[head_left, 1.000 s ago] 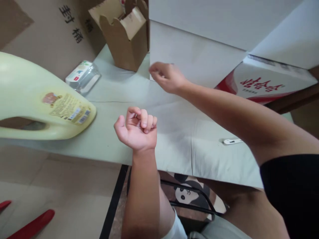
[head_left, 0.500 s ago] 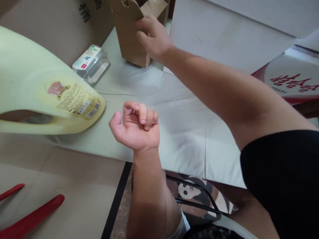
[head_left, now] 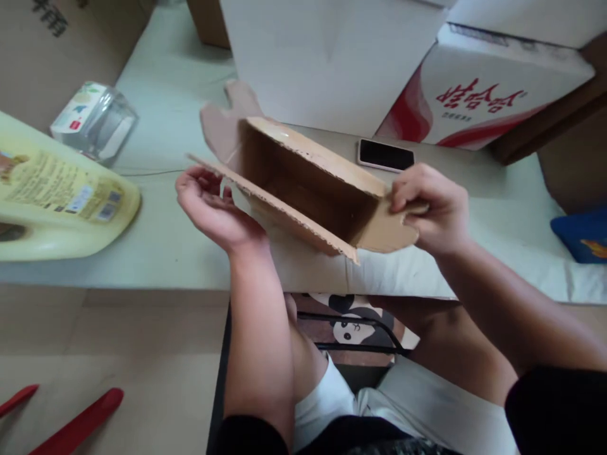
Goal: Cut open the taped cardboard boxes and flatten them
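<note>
An open-topped cardboard box is held tilted above the light green tabletop, its dark inside facing me and a cut-out flap at each end. My right hand pinches the right end flap between thumb and fingers. At the left corner, my left hand is palm up with its fingers curled against the near edge; the flap partly hides the fingertips. A yellow jug-like bottle with a label stands left of my left hand.
Behind the bottle lies a clear plastic container. A phone rests beyond the box, near a white-and-red carton and a large white panel. A blue item is at the right edge. Red objects show lower left.
My right hand has brought the cardboard box from the back of the table toward me. My left hand has moved left and up to its near corner. The view has shifted right.
</note>
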Available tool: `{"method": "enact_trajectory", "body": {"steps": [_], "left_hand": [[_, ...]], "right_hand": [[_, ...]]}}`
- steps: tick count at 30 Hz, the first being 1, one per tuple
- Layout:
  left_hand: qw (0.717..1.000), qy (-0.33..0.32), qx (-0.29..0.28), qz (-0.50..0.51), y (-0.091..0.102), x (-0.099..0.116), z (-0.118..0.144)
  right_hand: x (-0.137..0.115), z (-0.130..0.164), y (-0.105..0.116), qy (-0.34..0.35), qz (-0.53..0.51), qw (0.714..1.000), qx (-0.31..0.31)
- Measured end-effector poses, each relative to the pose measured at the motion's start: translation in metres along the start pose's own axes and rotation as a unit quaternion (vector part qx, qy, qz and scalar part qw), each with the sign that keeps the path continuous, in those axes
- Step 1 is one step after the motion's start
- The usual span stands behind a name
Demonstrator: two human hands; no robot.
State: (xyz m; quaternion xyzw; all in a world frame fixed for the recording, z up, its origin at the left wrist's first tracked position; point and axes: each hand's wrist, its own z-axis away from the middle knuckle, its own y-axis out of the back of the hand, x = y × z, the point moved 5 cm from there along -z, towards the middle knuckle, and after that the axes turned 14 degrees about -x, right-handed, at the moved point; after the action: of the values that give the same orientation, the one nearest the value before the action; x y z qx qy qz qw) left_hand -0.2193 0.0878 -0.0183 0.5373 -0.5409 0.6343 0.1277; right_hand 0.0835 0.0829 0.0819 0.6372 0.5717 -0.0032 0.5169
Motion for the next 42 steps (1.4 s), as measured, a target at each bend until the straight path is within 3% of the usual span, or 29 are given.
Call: {"method": "enact_trajectory", "body": {"steps": [3,6,8,12,15,18,22,24,27,32,42], "left_hand": [[0.999,-0.006,-0.033,-0.003,-0.044,-0.001,0.01],[0.991,-0.003,-0.13,0.016,-0.084,-0.003,0.026],[0.981,0.002,-0.195,-0.001,-0.102,-0.006,0.039],[0.945,-0.061,-0.292,-0.133,-0.123,-0.013,0.06],[0.926,-0.128,-0.29,-0.203,-0.128,-0.018,0.069],[0.929,-0.116,-0.269,-0.226,-0.129,-0.026,0.074],[0.932,-0.083,-0.279,-0.214,-0.13,-0.034,0.077],[0.922,-0.094,-0.302,-0.224,-0.13,-0.035,0.077],[0.894,-0.117,-0.333,-0.275,-0.13,-0.036,0.075],[0.859,-0.121,-0.357,-0.348,-0.134,-0.033,0.076],[0.868,-0.127,-0.362,-0.316,-0.133,-0.031,0.076]], "right_hand": [[-0.007,0.044,0.026,-0.013,0.002,1.0,0.023],[-0.003,0.077,0.043,-0.058,0.022,0.996,0.066],[0.006,0.091,0.048,-0.088,0.014,0.992,0.093],[0.03,0.108,0.047,-0.134,-0.043,0.975,0.17],[0.044,0.116,0.046,-0.155,-0.023,0.964,0.213],[0.055,0.126,0.049,-0.185,-0.033,0.957,0.221],[0.06,0.133,0.038,-0.164,-0.168,0.971,0.046],[0.058,0.138,0.034,-0.131,-0.222,0.966,0.003],[0.056,0.14,0.032,-0.099,-0.258,0.961,0.028],[0.055,0.136,0.026,-0.134,-0.267,0.949,0.099],[0.058,0.135,0.023,-0.16,-0.272,0.94,0.126]]}}
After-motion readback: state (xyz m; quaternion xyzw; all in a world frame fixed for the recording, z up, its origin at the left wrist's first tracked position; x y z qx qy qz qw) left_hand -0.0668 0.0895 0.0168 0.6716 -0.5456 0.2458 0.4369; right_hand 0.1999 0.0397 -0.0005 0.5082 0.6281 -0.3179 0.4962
